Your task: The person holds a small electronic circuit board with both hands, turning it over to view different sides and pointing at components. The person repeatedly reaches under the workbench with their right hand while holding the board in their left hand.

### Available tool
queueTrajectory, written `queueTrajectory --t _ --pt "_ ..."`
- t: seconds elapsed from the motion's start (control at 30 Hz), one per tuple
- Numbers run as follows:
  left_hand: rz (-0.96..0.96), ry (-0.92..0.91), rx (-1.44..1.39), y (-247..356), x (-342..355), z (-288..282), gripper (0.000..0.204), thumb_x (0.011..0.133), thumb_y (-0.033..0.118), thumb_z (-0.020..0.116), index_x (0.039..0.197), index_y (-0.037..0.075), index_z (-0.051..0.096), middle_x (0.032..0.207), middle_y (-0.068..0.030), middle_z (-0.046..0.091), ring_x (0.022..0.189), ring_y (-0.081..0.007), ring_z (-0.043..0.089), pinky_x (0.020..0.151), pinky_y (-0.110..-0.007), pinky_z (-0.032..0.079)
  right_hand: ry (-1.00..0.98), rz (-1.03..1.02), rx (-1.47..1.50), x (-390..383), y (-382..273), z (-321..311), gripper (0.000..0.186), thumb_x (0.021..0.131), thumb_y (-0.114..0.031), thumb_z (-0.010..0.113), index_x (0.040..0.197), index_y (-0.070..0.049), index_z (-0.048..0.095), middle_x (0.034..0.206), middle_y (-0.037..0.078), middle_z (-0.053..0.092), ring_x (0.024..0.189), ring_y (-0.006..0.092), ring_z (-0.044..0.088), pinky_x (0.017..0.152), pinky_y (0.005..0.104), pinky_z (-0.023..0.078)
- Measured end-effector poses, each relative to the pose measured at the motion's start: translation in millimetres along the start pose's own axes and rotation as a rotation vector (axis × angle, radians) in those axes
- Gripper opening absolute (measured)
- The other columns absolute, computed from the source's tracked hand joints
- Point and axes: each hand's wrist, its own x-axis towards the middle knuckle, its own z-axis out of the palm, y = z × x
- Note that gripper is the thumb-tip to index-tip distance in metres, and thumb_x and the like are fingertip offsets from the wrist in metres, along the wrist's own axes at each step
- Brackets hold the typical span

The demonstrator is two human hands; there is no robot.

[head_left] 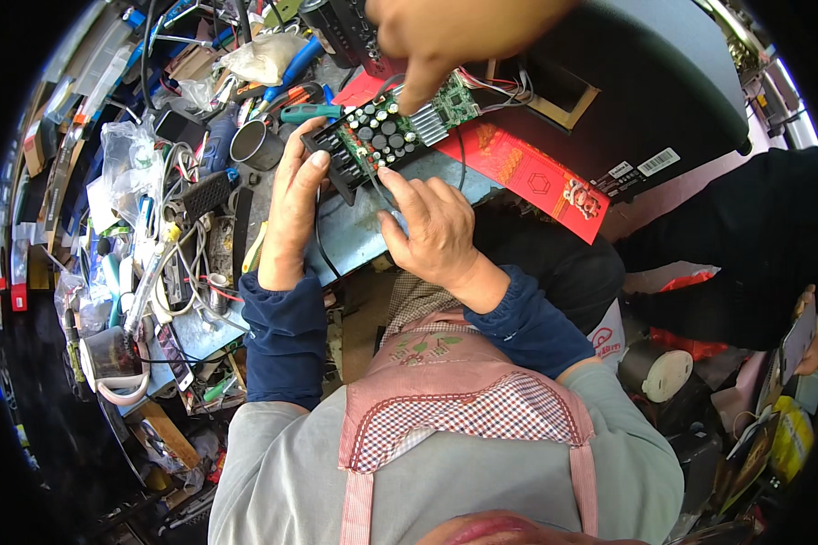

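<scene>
circuit board (388, 136) against left hand (293, 200)

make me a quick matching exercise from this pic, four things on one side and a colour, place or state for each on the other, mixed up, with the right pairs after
Column one
1. circuit board
2. printed paper envelope
3. metal cup
4. other person's hand

Column two
A. comes in from the picture's top edge
B. held at one end by the left hand
C. bright red
D. just left of the left hand

Pairs: 1-B, 2-C, 3-D, 4-A
</scene>
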Motion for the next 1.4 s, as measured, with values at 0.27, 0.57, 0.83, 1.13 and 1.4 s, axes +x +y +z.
queueTrajectory --t 0.27,0.57,0.83,1.13,1.4 --pt "0.01 0.005 0.035 -6.9 1.7 -6.0 0.071 0.104 0.045 0.068 0.161 0.006 0.053 0.112 0.0014 0.061 0.094 -0.0084 0.05 0.08 -0.025 0.04 -0.078 0.066 0.052 8.3 -5.2 -10.0 0.067 0.083 -0.011 0.083 0.147 -0.007 0.064 0.089 0.006 0.068 0.08 0.0304 0.066 0.072 0.0443 0.053" --pt "0.015 0.007 0.022 -1.9 1.6 -0.7 0.07 0.105 0.044 0.067 0.161 0.006 0.053 0.121 -0.0005 0.064 0.099 -0.009 0.053 0.086 -0.025 0.043 -0.099 0.043 0.052 9.0 -3.4 -11.5 0.071 0.084 -0.011 0.08 0.152 -0.008 0.06 0.092 0.008 0.066 0.082 0.0318 0.066 0.073 0.047 0.054" --pt "0.025 0.005 0.048 -2.1 0.0 -2.2 0.073 0.104 0.047 0.068 0.161 0.004 0.052 0.126 -0.0005 0.064 0.1 -0.0079 0.054 0.087 -0.024 0.042 -0.035 0.132 0.125 4.2 -3.2 -8.6 0.072 0.085 -0.009 0.079 0.153 -0.006 0.058 0.094 0.009 0.068 0.085 0.0329 0.068 0.075 0.0477 0.055" --pt "0.007 0.0 -0.002 1.9 -0.7 2.6 0.071 0.105 0.046 0.068 0.162 0.007 0.051 0.13 -0.0035 0.067 0.108 -0.0112 0.062 0.091 -0.027 0.049 -0.099 0.033 0.023 4.2 -7.5 -14.5 0.071 0.083 -0.008 0.08 0.151 -0.007 0.062 0.092 0.007 0.068 0.081 0.0308 0.065 0.074 0.0461 0.052" --pt "0.004 -0.026 0.018 1.8 -1.0 -2.2 0.07 0.106 0.046 0.067 0.162 0.007 0.05 0.136 -0.0064 0.068 0.119 -0.0146 0.065 0.1 -0.031 0.052 -0.018 0.034 0.058 1.5 -3.3 -7.5 0.074 0.082 -0.007 0.079 0.153 -0.006 0.06 0.091 0.007 0.067 0.079 0.0306 0.064 0.071 0.0458 0.05"
